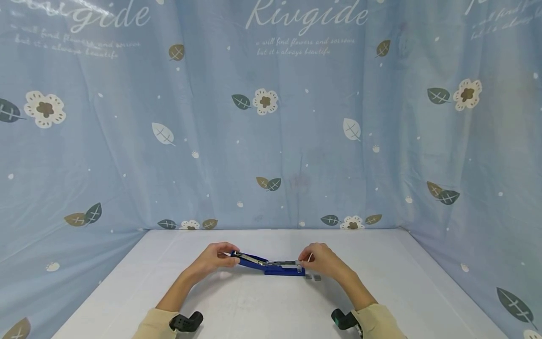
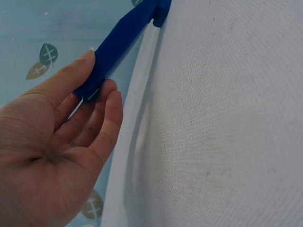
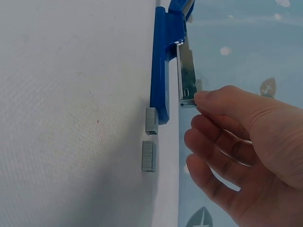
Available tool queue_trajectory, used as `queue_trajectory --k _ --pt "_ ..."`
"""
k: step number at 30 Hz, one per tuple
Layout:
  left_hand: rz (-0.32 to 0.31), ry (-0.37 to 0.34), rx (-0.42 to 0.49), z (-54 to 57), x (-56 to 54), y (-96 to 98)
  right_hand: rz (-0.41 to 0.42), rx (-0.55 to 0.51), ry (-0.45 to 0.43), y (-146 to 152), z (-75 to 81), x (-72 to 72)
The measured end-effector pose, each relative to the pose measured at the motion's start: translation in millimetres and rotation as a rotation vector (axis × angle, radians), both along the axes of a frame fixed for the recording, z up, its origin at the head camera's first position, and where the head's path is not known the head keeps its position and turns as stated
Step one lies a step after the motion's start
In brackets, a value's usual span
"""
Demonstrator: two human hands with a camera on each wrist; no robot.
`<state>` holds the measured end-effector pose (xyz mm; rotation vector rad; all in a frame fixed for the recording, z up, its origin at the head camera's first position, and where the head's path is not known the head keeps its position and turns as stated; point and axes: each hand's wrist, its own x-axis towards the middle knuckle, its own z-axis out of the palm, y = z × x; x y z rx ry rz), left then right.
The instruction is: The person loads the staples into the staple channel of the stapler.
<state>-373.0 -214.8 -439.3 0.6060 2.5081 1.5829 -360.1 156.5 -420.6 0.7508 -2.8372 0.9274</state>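
A blue stapler lies opened out on the white table, its top cover swung back and raised toward the left. My left hand grips the far end of that cover between thumb and fingers. At the other end, my right hand pinches the front of the silver staple magazine, which is lifted off the blue base. A small greyish piece shows beside the right thumb; I cannot tell whether it is held too. The other right fingers are loosely curled.
Two short strips of staples, one nearer and one by the base's tip, lie on the white table. A blue patterned curtain encloses the table at the back and sides. Black wrist devices sit at both cuffs.
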Motion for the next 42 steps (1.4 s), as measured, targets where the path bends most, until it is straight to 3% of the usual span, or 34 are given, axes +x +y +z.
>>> queue_trajectory --k 42 --pt "-0.012 -0.001 0.002 1.6 0.7 0.4 -0.003 -0.005 -0.009 2.2 1.5 1.0"
